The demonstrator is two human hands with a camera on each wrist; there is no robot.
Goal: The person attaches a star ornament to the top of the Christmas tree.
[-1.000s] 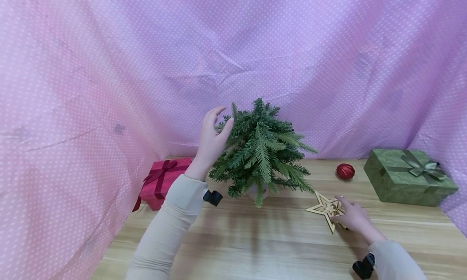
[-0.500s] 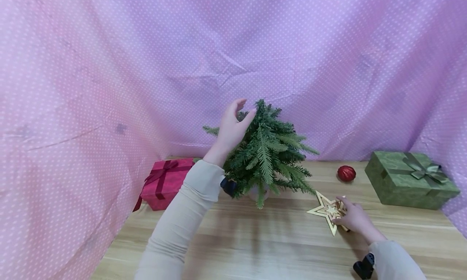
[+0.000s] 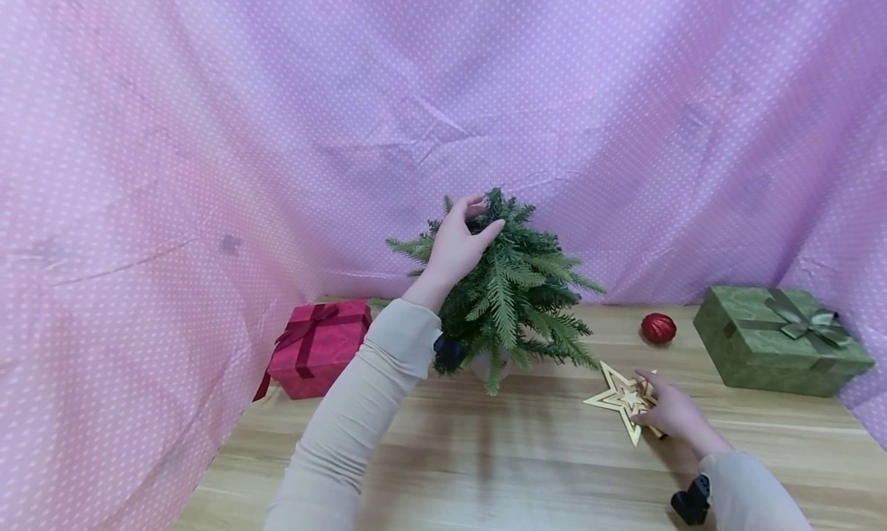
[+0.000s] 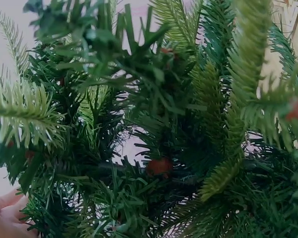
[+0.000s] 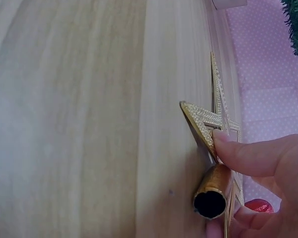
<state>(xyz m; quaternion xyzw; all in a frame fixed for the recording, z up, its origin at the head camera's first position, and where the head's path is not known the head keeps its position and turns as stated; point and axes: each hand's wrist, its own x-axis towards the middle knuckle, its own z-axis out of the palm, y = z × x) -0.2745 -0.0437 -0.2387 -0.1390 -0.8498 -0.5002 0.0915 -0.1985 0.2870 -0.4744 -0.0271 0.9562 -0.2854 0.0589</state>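
A small artificial Christmas tree point(image 3: 516, 285) with green branches stands mid-table on a pale base. My left hand point(image 3: 460, 242) is at its upper left side, close to the top, with thumb and fingers curved and a gap between them. In the left wrist view, branches point(image 4: 159, 99) fill the picture and part of the left hand point(image 4: 7, 213) shows at the lower left corner. A gold openwork star tree topper point(image 3: 620, 399) lies at the right, and my right hand point(image 3: 675, 417) grips it by one side. Its hollow gold tube point(image 5: 212, 193) shows under the thumb.
A red gift box point(image 3: 322, 346) with a dark ribbon sits left of the tree. At the right are a red ornament ball point(image 3: 658, 328) and a green gift box point(image 3: 776, 342) with a bow. Pink dotted cloth point(image 3: 443, 92) hangs behind the wooden table point(image 3: 443, 477).
My left hand has moved right, from beside the tree's left branches to close by its top. My right hand has stayed at the star with hardly any movement.
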